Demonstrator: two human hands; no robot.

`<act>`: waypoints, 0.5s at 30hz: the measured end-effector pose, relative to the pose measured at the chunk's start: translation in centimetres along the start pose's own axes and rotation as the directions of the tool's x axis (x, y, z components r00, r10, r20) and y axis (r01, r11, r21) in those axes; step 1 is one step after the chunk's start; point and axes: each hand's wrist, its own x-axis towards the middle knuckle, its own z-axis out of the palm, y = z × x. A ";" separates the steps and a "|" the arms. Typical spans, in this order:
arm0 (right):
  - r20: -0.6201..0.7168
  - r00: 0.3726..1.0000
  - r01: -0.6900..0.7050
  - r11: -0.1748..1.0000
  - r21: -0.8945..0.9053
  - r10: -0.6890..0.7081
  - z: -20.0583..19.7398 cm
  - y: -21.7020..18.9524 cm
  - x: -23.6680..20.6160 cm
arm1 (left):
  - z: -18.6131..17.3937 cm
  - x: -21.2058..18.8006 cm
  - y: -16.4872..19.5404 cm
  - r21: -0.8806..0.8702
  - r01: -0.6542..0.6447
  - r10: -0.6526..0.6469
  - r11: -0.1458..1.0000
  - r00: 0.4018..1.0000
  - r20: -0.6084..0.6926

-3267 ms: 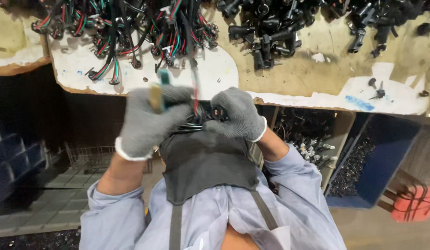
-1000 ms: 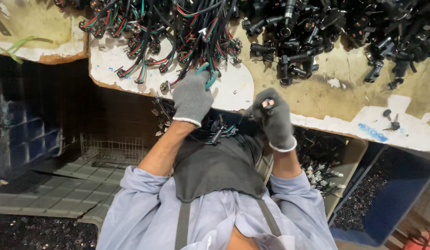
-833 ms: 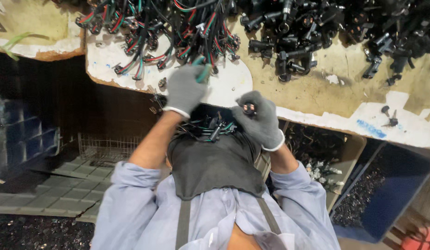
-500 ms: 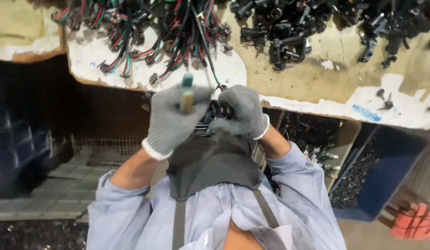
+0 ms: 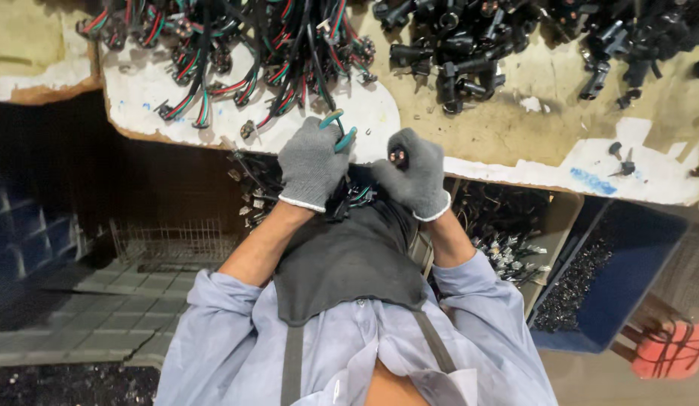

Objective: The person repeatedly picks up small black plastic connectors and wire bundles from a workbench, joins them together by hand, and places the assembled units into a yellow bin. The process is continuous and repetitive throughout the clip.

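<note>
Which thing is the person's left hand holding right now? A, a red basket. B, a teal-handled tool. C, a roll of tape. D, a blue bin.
B: the gloved left hand is closed around a teal-handled tool, whose handles stick out above the fist at the bench edge, while the right hand pinches a small connector.

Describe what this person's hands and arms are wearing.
Both the left hand and the right hand wear grey knitted work gloves with white cuff edging. Light blue shirt sleeves are pushed up past the elbows, leaving the forearms bare.
</note>
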 end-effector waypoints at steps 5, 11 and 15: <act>0.082 0.991 0.110 0.994 0.004 -0.109 -1.4 -0.3 -0.4 | -5.1 -0.4 0.7 -0.475 0.292 -0.187 0.830 0.949 0.255; 0.201 0.905 0.354 0.925 0.137 -0.376 -1.5 -0.9 1.3 | -10.6 -2.3 2.7 -0.692 0.058 0.109 0.720 0.975 0.194; 0.203 0.900 0.381 0.923 0.059 -0.385 -1.7 -1.9 2.6 | -10.4 -1.4 0.9 -0.521 -0.094 0.123 0.848 0.992 0.020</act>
